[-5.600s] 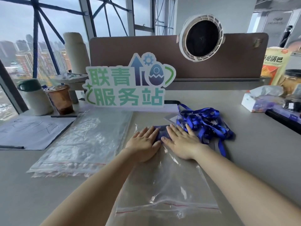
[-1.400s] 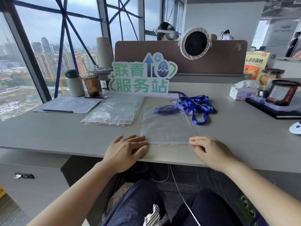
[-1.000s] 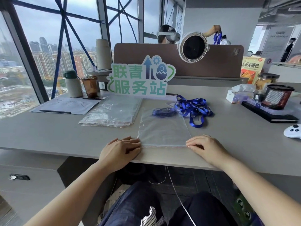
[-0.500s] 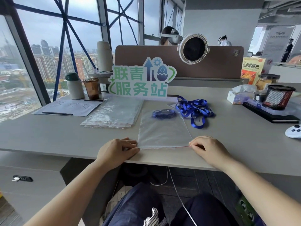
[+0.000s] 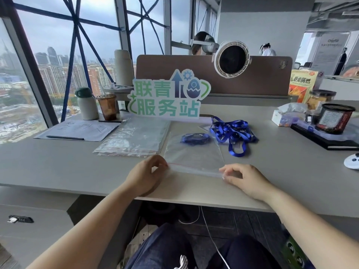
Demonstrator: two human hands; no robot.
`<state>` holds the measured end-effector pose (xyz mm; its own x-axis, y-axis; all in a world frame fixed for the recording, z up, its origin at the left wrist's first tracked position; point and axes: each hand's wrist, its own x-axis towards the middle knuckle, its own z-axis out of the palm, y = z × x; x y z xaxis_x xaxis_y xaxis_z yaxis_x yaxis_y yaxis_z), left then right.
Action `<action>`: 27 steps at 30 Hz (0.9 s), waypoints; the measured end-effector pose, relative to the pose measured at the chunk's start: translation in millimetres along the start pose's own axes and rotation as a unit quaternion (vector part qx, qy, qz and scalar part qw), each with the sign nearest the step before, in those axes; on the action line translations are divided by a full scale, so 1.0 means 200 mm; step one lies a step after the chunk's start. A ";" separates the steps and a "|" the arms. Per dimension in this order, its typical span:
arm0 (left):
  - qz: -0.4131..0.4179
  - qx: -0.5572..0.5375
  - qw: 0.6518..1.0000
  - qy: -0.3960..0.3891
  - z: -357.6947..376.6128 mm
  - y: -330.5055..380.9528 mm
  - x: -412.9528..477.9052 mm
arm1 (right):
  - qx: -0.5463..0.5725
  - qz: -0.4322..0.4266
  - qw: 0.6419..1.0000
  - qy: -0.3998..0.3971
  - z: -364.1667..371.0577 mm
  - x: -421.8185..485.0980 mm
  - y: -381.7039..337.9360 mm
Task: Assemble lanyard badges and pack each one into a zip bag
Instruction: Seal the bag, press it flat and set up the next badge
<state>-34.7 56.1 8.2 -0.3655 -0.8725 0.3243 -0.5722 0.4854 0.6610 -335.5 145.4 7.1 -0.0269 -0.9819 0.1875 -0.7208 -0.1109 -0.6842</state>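
A clear zip bag (image 5: 194,154) lies on the grey desk (image 5: 58,166) in front of me, its red-lined zip edge nearest me. A rolled blue lanyard badge (image 5: 195,137) sits inside at the bag's far end. My left hand (image 5: 145,176) pinches the bag's near left corner. My right hand (image 5: 246,179) pinches the near right corner. The near edge is lifted slightly off the desk between the two hands. A tangle of loose blue lanyards (image 5: 233,133) lies just right of the bag's far end.
A stack of empty zip bags (image 5: 134,137) lies left of the bag, with paper and a pen (image 5: 75,131) further left. A standing sign (image 5: 169,98), cups, a tissue box (image 5: 287,115), a mesh pot (image 5: 335,118) and a white controller (image 5: 351,162) ring the desk.
My hands went from pressing flat on the bag's far end to gripping its near corners. Over the last second the pinch tightened and the zip edge rose a little.
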 end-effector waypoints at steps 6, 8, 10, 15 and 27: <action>-0.038 -0.048 0.998 0.031 0.05 0.04 0.16 | 0.147 0.040 0.980 0.126 0.00 0.15 -0.05; -0.060 -0.024 0.997 0.030 0.09 0.03 0.20 | 0.119 0.080 0.978 0.150 0.04 0.22 -0.02; -0.074 0.030 0.996 0.042 0.12 0.01 0.22 | 0.020 0.111 0.980 0.166 0.08 0.26 0.00; -0.010 0.134 0.988 0.073 0.14 -0.01 0.23 | -0.128 0.081 0.971 0.186 0.09 0.27 0.01; 0.096 0.246 0.952 -0.151 0.11 -0.02 0.22 | -0.046 0.017 0.997 -0.057 -0.06 0.25 0.09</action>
<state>-64.9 17.6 4.6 -0.6501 -0.7453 0.1480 -0.7216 0.6665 0.1870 -358.6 95.9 11.8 0.0224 -0.9965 0.0808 -0.7816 -0.0679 -0.6200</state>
